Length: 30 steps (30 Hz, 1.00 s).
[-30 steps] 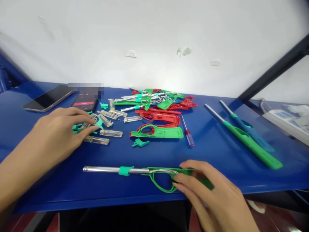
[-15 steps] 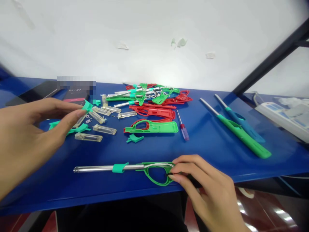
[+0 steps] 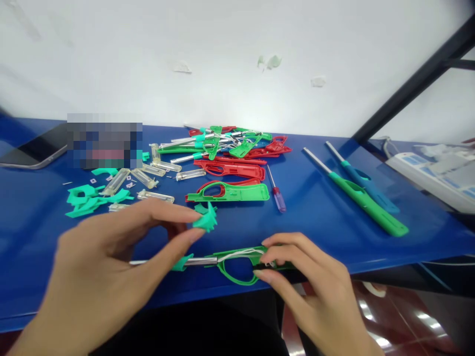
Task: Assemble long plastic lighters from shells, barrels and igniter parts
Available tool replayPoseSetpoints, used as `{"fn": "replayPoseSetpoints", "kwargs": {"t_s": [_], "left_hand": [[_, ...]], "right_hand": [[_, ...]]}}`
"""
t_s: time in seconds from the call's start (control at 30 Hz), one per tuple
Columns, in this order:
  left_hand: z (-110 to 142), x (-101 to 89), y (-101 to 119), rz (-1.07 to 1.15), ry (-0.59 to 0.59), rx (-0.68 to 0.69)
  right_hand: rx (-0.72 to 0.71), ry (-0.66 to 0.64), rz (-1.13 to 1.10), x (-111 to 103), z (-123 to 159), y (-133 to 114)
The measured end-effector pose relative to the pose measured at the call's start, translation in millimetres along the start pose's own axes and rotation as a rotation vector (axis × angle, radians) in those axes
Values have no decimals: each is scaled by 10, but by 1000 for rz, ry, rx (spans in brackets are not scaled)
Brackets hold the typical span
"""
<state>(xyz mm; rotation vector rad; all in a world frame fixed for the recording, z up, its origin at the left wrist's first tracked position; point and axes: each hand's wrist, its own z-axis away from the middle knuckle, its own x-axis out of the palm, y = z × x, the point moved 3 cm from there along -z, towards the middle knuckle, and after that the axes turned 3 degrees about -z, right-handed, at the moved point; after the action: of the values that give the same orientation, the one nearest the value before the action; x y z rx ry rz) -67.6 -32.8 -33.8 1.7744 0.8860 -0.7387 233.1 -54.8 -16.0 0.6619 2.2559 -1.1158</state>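
Note:
Between thumb and forefinger, my left hand (image 3: 122, 252) pinches a small teal plastic trigger (image 3: 206, 219), held above the table. Below it lies a half-open gas lighter: a green handle half (image 3: 237, 283) with a metal tube (image 3: 202, 261), a teal collar (image 3: 181, 263) and white wires (image 3: 241, 251). My right hand (image 3: 311, 282) is closed on the handle just behind its loop, fingertips at the wire ends and a dark part there. Its fingers and palm hide much of the rear handle. Another teal trigger (image 3: 201, 208) lies partly behind the held one.
Clear fuel tanks (image 3: 156, 197) and teal pieces (image 3: 86, 202) lie at left. Red handle shells (image 3: 237, 170), a green shell (image 3: 245, 193) and a heap of lighter parts (image 3: 222, 143) sit mid-table. A screwdriver (image 3: 279, 199) and two whole lighters (image 3: 371, 205) (image 3: 374, 190) are rightward.
My left hand has carried the teal trigger from the tanks at left toward the right and nearer, over the lighter. My right hand stays at the handle. The view has shifted slightly.

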Motion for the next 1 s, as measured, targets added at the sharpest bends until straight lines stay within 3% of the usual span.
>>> {"fn": "replayPoseSetpoints", "kwargs": {"t_s": [0.07, 0.17, 0.4, 0.6, 1.0], "left_hand": [[-251, 24, 522, 198, 93, 86], [-318, 61, 767, 301, 37, 206], [-266, 148, 742, 178, -47, 409], [-316, 192, 807, 351, -32, 328], [-297, 228, 740, 309, -7, 301]], "right_hand": [[3, -5, -3, 7, -9, -6], [-2, -2, -3, 23, -9, 16], [11, 14, -16, 56, 7, 33], [20, 11, -88, 47, -13, 16], [16, 105, -130, 41, -59, -24]]}}
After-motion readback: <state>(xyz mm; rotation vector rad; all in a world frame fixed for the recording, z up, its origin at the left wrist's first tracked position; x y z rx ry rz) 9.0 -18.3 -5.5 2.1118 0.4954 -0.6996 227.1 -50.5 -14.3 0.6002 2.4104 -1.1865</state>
